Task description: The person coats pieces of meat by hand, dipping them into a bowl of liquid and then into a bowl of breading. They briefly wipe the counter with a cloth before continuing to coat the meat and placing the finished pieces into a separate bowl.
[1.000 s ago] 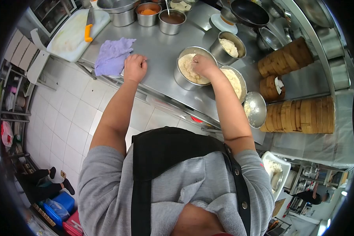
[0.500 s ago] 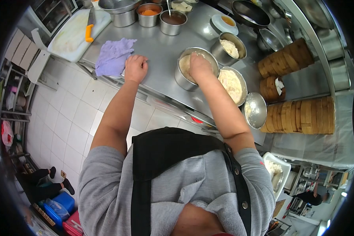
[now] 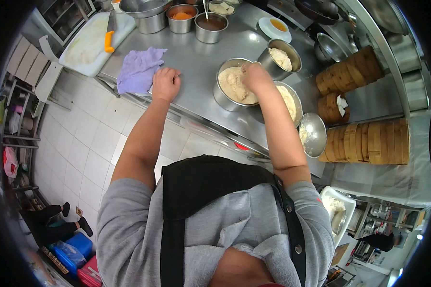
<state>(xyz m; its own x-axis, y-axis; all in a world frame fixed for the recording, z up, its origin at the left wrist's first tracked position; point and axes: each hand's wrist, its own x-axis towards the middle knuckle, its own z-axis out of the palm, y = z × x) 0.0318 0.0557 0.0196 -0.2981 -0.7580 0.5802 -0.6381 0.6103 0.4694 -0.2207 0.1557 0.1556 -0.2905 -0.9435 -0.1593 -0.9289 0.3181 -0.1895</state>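
Note:
My right hand (image 3: 256, 78) is at the right side of a steel pot (image 3: 229, 102) of pale crumbs (image 3: 234, 85). Its fingers are curled over the crumbs; whatever they hold is hidden. On the counter's front edge rests my left hand (image 3: 166, 83), loosely closed, beside a crumpled purple cloth (image 3: 140, 69). Behind the right hand is a second steel pot (image 3: 283, 58) with a pale, lumpy filling. A bowl of pale crumbs (image 3: 289, 101) sits partly under my right forearm, and a floury steel bowl (image 3: 312, 135) stands close by.
At the left, an orange-handled knife (image 3: 109, 40) lies on a white cutting board (image 3: 84, 48). Sauce pots (image 3: 210, 29) stand at the back, near a plate with an orange dish (image 3: 275, 30). Bamboo steamers (image 3: 368, 141) are stacked at right. Another person's legs (image 3: 52, 220) show lower left.
My right hand has risen from the middle of the crumbs to the pot's right side, uncovering more crumbs. At the back, a dark wok has shifted up and right. My left hand stays put.

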